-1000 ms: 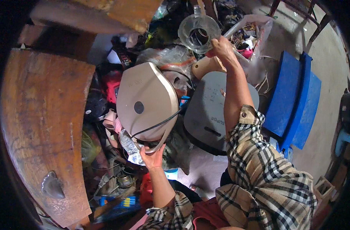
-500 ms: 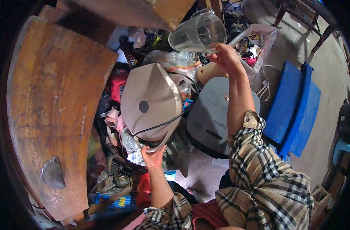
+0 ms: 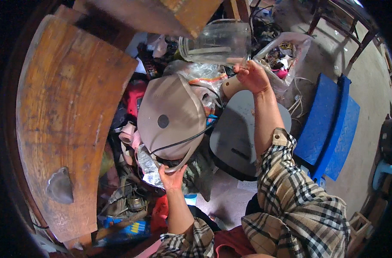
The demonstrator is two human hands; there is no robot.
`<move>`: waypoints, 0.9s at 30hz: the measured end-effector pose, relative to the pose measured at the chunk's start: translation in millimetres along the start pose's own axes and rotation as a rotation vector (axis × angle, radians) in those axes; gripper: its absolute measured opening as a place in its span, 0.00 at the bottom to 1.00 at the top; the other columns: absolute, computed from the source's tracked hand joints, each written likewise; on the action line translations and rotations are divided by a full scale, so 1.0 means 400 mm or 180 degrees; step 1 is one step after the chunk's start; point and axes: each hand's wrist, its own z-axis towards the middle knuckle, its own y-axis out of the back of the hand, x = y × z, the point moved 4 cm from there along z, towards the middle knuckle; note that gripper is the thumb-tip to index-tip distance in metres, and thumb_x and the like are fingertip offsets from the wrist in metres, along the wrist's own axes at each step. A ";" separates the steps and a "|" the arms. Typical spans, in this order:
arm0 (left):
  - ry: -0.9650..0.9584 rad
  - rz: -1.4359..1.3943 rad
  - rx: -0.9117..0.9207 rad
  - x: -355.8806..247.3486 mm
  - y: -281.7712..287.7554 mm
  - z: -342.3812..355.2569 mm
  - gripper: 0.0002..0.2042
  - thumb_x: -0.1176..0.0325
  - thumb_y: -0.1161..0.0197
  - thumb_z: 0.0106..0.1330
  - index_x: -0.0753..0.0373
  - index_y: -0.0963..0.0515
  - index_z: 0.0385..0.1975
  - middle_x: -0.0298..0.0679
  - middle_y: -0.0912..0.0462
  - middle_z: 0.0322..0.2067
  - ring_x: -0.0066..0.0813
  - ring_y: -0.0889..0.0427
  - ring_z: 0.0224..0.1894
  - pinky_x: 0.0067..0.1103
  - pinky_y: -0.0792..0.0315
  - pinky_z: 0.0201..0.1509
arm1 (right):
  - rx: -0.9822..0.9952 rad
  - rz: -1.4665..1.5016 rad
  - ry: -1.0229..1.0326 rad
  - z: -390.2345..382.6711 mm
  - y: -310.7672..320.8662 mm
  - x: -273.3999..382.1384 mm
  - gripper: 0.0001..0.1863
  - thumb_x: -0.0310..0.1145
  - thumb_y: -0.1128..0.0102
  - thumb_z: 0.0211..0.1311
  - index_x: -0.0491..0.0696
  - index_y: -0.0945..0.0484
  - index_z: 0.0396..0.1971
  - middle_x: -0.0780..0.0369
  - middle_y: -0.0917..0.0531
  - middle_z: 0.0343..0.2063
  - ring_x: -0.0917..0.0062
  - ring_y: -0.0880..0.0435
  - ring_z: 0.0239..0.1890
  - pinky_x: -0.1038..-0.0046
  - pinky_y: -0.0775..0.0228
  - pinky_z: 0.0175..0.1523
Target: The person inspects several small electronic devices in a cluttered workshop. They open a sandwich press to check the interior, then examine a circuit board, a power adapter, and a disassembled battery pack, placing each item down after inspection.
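Beige and rounded, the plastic appliance [image 3: 172, 114] has the left hand [image 3: 173, 178] clamped on the curved handle [image 3: 188, 158] at its lower edge. Beyond the appliance and to its right, the right hand [image 3: 253, 77] grips one end of a clear, cylindrical jug [image 3: 217, 43], tipped sideways. That one-ended hold could let the jug twist loose and drop beside the appliance. Lifting the appliance might snag the thin black cord [image 3: 183, 140] lying across it; swinging the jug could strike the orange-brown wooden board [image 3: 198, 15] beyond the appliance.
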 end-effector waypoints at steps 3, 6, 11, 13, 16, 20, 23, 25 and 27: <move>0.0038 -0.0050 -0.0026 -0.003 0.013 0.006 0.27 0.56 0.35 0.52 0.55 0.34 0.52 0.45 0.41 0.63 0.54 0.44 0.65 0.57 0.54 0.65 | -0.0250 0.0158 -0.0119 0.012 0.022 -0.026 0.12 0.37 0.49 0.64 0.45 0.22 0.35 0.52 0.19 0.32 0.77 0.22 0.29 0.76 0.29 0.38; 0.0070 -0.0048 0.0015 -0.004 0.018 0.012 0.27 0.57 0.34 0.51 0.54 0.34 0.51 0.45 0.40 0.63 0.54 0.43 0.64 0.58 0.55 0.65 | -0.0304 -0.0100 -0.0094 0.025 0.002 -0.036 0.12 0.36 0.48 0.62 0.43 0.23 0.38 0.52 0.19 0.32 0.72 0.20 0.34 0.73 0.28 0.39; 0.0054 -0.0024 0.0046 -0.009 0.031 0.018 0.26 0.56 0.35 0.52 0.54 0.33 0.51 0.44 0.40 0.63 0.53 0.43 0.64 0.57 0.55 0.65 | -0.0673 -0.0751 -0.0112 0.033 -0.050 -0.052 0.15 0.34 0.48 0.60 0.38 0.26 0.42 0.54 0.19 0.29 0.67 0.18 0.37 0.65 0.25 0.45; 0.0104 0.0055 0.0139 0.000 0.018 0.022 0.25 0.56 0.36 0.52 0.54 0.32 0.50 0.44 0.40 0.63 0.53 0.43 0.64 0.57 0.55 0.65 | -0.1092 -0.1200 0.0227 0.041 -0.063 -0.048 0.10 0.30 0.51 0.58 0.38 0.28 0.34 0.55 0.22 0.27 0.64 0.17 0.34 0.62 0.23 0.42; -0.0116 0.0205 0.0038 0.000 -0.003 -0.005 0.31 0.56 0.33 0.49 0.57 0.36 0.53 0.47 0.44 0.63 0.54 0.47 0.64 0.55 0.57 0.67 | -0.1203 -0.1497 0.0345 0.067 -0.087 -0.078 0.08 0.29 0.55 0.56 0.38 0.33 0.28 0.55 0.24 0.26 0.62 0.16 0.30 0.62 0.21 0.37; -0.0055 0.0203 0.0325 -0.001 -0.005 -0.001 0.19 0.55 0.34 0.51 0.56 0.29 0.39 0.45 0.36 0.60 0.53 0.42 0.62 0.54 0.50 0.64 | -0.1299 -0.1681 0.0521 0.064 -0.154 -0.108 0.10 0.27 0.59 0.59 0.38 0.32 0.37 0.57 0.24 0.30 0.67 0.16 0.29 0.66 0.20 0.39; -0.0031 0.0164 0.0376 0.000 0.002 0.007 0.16 0.56 0.35 0.51 0.55 0.26 0.37 0.43 0.34 0.60 0.53 0.42 0.64 0.56 0.50 0.64 | -0.1292 -0.1853 0.0694 0.075 -0.147 -0.111 0.17 0.27 0.61 0.61 0.34 0.35 0.47 0.49 0.22 0.36 0.64 0.16 0.28 0.67 0.19 0.34; -0.0074 0.0196 0.0390 0.001 0.000 0.009 0.14 0.56 0.35 0.51 0.55 0.26 0.34 0.43 0.34 0.59 0.52 0.41 0.64 0.55 0.50 0.64 | -0.1317 -0.1895 0.0811 0.086 -0.127 -0.120 0.17 0.26 0.61 0.61 0.34 0.37 0.48 0.49 0.21 0.35 0.64 0.15 0.26 0.68 0.19 0.29; -0.0051 0.0188 0.0368 -0.002 0.005 0.009 0.15 0.56 0.35 0.51 0.55 0.25 0.36 0.43 0.34 0.60 0.51 0.42 0.64 0.55 0.49 0.64 | -0.1370 -0.1974 0.0801 0.088 -0.139 -0.130 0.17 0.26 0.61 0.61 0.34 0.38 0.48 0.49 0.21 0.35 0.63 0.15 0.25 0.69 0.19 0.27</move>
